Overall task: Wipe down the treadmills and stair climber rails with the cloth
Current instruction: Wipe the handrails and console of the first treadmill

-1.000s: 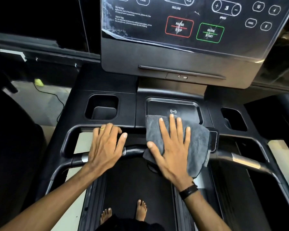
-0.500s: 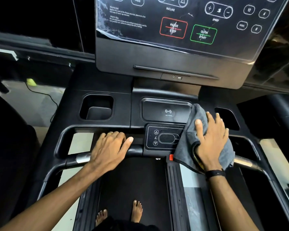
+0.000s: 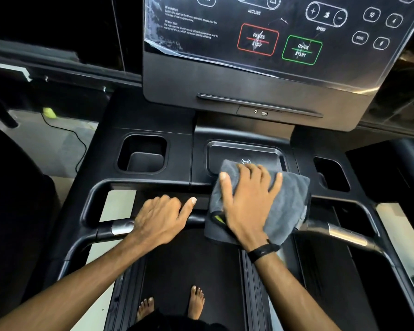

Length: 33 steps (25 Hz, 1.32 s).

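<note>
Change: since half a second ago, the right hand (image 3: 247,201) has swept the cloth (image 3: 285,206) back leftward, from the right end of the handlebar to the middle of the console, covering the small control pad that showed before.
Right hand: lies flat on the cloth, fingers spread and straight, pressing it down; nothing is pinched.
Cloth: grey, folded, draped over the front edge of the charging tray (image 3: 246,149) and down across the middle of the handlebar (image 3: 344,235).
Left hand: (image 3: 161,217) rests on the handlebar just left of the cloth, fingers loosely extended over the bar with the thumb pointing toward the cloth; it looks like a brace, not a tight grip.
Treadmill: the person stands barefoot on the belt (image 3: 189,263), facing the touch panel (image 3: 273,39); a cup holder (image 3: 142,154) sits left of the tray.
Progress: judging from this view, wiping of this treadmill's centre console is under way. The side rails, cup holders and panel show no sign either way. Other treadmills and the stair climber rails are out of view, so most of the job probably remains.
</note>
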Each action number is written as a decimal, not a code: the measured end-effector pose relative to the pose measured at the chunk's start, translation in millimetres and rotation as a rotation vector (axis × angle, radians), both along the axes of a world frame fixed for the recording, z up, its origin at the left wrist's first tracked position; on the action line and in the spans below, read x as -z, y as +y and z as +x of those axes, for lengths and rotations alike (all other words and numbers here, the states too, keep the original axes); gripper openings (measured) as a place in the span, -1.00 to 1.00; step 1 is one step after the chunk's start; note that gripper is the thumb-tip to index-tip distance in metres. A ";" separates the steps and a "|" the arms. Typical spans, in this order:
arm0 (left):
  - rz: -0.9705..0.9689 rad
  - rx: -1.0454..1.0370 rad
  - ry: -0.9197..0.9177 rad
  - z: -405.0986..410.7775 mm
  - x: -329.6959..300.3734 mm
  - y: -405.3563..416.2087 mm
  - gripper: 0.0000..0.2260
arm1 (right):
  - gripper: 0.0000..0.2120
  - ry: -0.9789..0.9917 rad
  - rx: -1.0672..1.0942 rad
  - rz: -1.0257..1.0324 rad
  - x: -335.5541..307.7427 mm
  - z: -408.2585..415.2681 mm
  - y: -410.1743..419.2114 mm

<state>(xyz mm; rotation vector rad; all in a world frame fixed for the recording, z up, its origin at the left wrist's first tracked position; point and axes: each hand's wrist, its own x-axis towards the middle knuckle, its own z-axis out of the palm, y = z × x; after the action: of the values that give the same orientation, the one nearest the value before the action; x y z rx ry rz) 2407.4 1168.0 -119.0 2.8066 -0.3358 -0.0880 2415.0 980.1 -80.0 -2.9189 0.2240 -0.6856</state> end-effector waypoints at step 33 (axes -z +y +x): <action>0.006 -0.081 -0.046 -1.2 8.3 2.3 -0.38 | -0.57 -0.101 -0.160 0.060 -6.2 14.8 -3.6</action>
<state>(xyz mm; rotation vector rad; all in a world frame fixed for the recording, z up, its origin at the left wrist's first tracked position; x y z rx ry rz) 2406.2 1170.3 -127.2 2.8273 -0.2331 -0.0064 2429.7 976.5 -73.8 -2.7979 -0.0002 -0.7832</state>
